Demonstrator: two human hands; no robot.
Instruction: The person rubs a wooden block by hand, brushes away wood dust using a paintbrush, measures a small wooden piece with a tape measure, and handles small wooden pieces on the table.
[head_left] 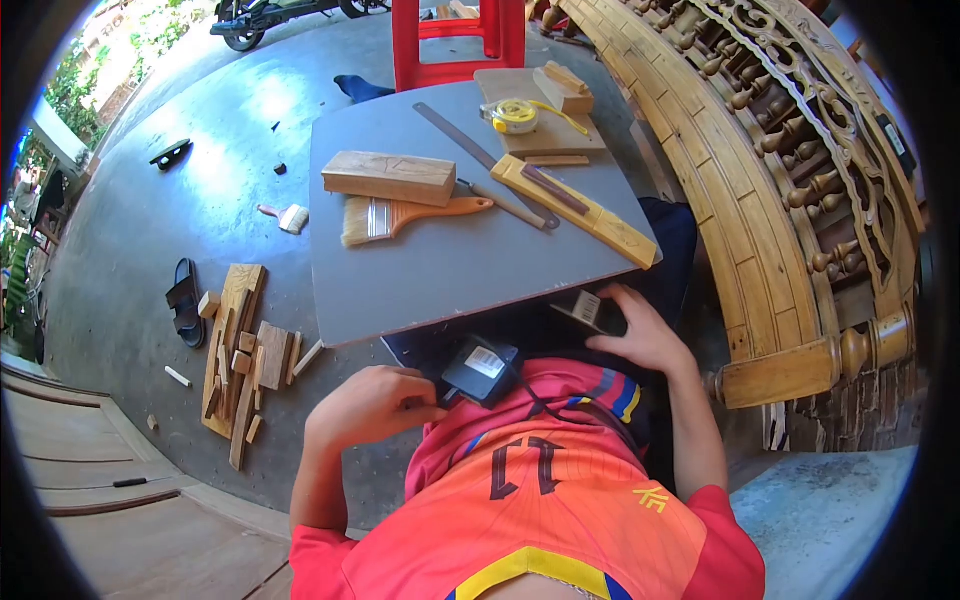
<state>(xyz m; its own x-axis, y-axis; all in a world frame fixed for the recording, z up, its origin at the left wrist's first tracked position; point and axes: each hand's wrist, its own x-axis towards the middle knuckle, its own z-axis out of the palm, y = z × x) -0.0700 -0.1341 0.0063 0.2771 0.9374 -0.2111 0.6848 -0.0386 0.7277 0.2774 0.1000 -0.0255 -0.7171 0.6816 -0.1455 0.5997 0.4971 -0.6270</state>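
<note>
Head view shows the left hand curled beside a boxy black adapter with a white label, fingers bent against it at the lap, while the right hand spreads its fingers over a small dark labelled block just under the desk edge. Above, the smooth grey desk carries a rough wooden block, a bristly orange-handled brush and a yellow tape measure.

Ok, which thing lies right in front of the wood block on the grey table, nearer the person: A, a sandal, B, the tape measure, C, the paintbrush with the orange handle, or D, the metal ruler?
C: the paintbrush lies along the near side of the wood block on the grey table.
</note>
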